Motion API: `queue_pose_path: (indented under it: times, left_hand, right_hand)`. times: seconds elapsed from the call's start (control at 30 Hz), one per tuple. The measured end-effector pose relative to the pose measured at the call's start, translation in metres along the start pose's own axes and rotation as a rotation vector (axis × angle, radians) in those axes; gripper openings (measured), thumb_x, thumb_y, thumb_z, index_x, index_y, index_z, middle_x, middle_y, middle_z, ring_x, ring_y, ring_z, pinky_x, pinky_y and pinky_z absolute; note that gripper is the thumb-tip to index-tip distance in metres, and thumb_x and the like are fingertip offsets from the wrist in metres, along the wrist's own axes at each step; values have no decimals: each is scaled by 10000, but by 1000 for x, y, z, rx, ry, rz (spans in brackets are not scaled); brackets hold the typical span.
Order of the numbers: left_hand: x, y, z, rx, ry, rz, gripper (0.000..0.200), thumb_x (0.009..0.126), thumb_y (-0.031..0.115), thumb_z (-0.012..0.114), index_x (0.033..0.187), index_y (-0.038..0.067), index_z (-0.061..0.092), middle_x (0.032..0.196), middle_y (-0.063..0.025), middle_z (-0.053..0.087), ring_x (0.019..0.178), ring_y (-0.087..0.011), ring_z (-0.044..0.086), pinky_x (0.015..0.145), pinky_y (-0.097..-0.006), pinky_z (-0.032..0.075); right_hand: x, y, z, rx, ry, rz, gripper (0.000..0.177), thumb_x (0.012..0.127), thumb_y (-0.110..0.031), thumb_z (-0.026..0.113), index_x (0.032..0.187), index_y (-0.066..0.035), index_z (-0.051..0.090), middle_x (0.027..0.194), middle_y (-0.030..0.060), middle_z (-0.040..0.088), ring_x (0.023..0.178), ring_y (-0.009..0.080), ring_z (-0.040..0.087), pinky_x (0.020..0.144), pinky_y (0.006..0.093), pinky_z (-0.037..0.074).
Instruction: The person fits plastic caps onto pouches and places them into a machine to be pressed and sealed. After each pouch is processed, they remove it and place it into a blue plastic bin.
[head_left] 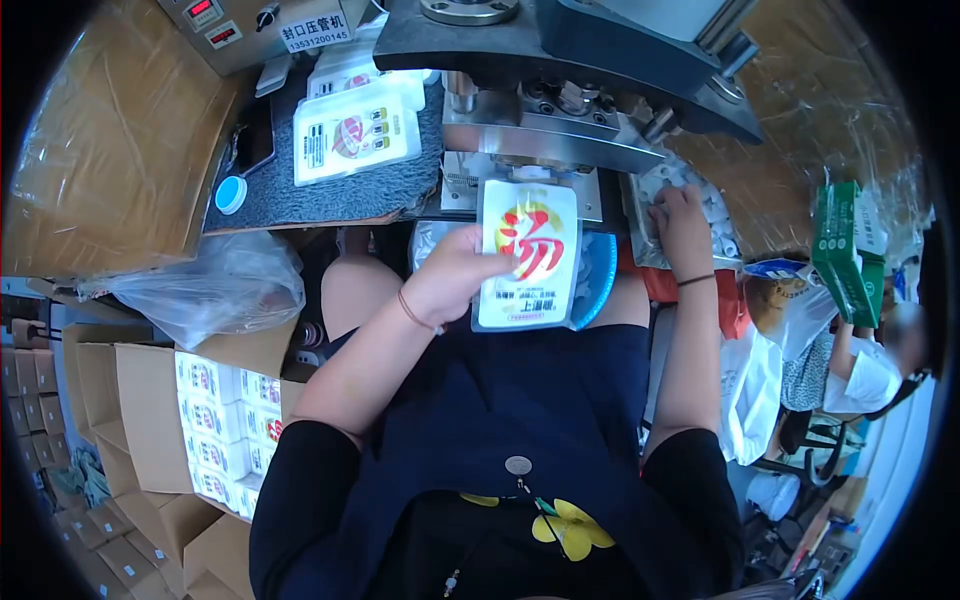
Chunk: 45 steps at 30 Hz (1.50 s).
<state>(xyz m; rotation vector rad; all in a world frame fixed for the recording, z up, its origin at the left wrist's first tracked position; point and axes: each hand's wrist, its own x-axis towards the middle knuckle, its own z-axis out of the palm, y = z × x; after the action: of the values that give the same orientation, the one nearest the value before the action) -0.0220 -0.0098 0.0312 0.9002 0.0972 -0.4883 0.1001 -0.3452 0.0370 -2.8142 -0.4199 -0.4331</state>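
Note:
My left hand point(455, 275) grips a white pouch point(530, 290) with a large red character on yellow, its thumb across the front. The pouch is upright in front of the metal press point(540, 140), its top edge near the press plate. My right hand point(683, 230) reaches into a tray point(722, 262) of small white pieces point(715, 205) right of the press. Its fingers are bent down among the pieces, and whether they hold one is hidden. Behind my left hand, a blue-rimmed round container point(600, 280) shows beyond the pouch.
Similar pouches point(357, 135) lie on the grey mat point(272, 195) at left, near a phone point(256, 140) and blue cap point(231, 194). An open carton point(150, 400) holds packed pouches point(210, 420). Green boxes point(840, 245) stand right; another person point(865, 375) sits beyond.

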Motion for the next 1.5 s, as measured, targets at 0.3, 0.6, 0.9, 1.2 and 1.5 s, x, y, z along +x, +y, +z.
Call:
queue_pose_path:
  times: [0.3, 0.6, 0.9, 1.2, 1.5]
  left_hand:
    - [26, 36, -58, 888, 609, 864, 399, 938, 172, 671, 1242, -19, 497, 1211, -212, 564, 1123, -310, 576, 953, -393, 473]
    - [-42, 44, -93, 1747, 538, 712, 313, 965, 114, 608, 1267, 42, 642, 1230, -192, 649, 1118, -368, 630, 939, -432, 505]
    - [-35, 2, -14, 987, 290, 393, 142, 898, 108, 738, 981, -7, 753, 836, -26, 731, 730, -47, 627, 650, -235, 506]
    - [-27, -26, 24, 200, -147, -79, 273, 1001, 150, 660, 1201, -36, 667, 1136, -96, 723, 1020, -128, 674, 932, -312, 539]
    - [23, 16, -11, 24, -71, -79, 327, 919, -6, 666, 1242, -41, 635, 1187, -151, 712, 1029, -201, 717, 936, -367, 571]
  right_hand:
    - [-8, 6, 3, 120, 154, 53, 276, 829, -69, 748, 1088, -25, 664, 1099, 195, 597, 943, 356, 629, 807, 418, 520]
    - [-35, -50, -34, 322, 313, -22, 237, 1010, -193, 572, 1093, 19, 637, 1004, 184, 644, 931, 379, 633, 825, 424, 502]
    - [-22, -151, -39, 1070, -101, -198, 131, 917, -102, 706, 996, -5, 668, 894, 82, 654, 759, 132, 594, 683, 279, 477]
    - [-13, -121, -62, 722, -396, -434, 232, 1015, -206, 544, 1071, -14, 659, 1024, 162, 680, 988, 374, 640, 873, 437, 504]
    - [8, -12, -22, 133, -176, -222, 316, 838, -24, 659, 1154, -33, 642, 1102, 190, 628, 982, 416, 633, 836, 441, 514]
